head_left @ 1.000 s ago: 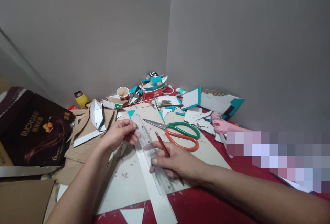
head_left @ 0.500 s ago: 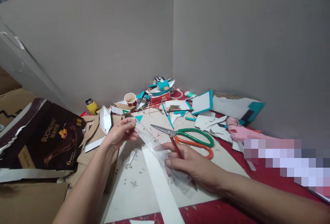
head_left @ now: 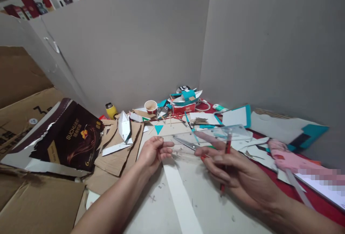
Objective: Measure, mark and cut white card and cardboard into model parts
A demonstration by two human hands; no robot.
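My right hand (head_left: pixel 237 171), its index finger stretched to the left, grips a red-and-black pencil (head_left: pixel 223 183), point down. A clear ruler (head_left: pixel 237 132) lies across behind its fingers; whether they also grip it is hard to see. Just past the ruler's left end is my left hand (head_left: pixel 153 153), fingers loosely curled and apart, with nothing visible in them. Scissors (head_left: pixel 185 143) lie beyond my right hand, which hides most of their handles. Below both hands a long white strip (head_left: pixel 179 194) runs over the pale board (head_left: pixel 215 212).
At left stand a dark printed box (head_left: pixel 72 133) and brown cardboard (head_left: pixel 40 205). A folded white paper boat (head_left: pixel 124 128), a yellow bottle (head_left: pixel 110 111), a paper cup (head_left: pixel 150 106) and a teal boat model (head_left: pixel 185 97) sit farther back. Card offcuts and another person's pink sleeve (head_left: pixel 291 158) are at right.
The ruler has swung from slanting between both hands to nearly level, farther right. My left hand has come off it. The view has turned left, and my right hand now covers the scissor handles.
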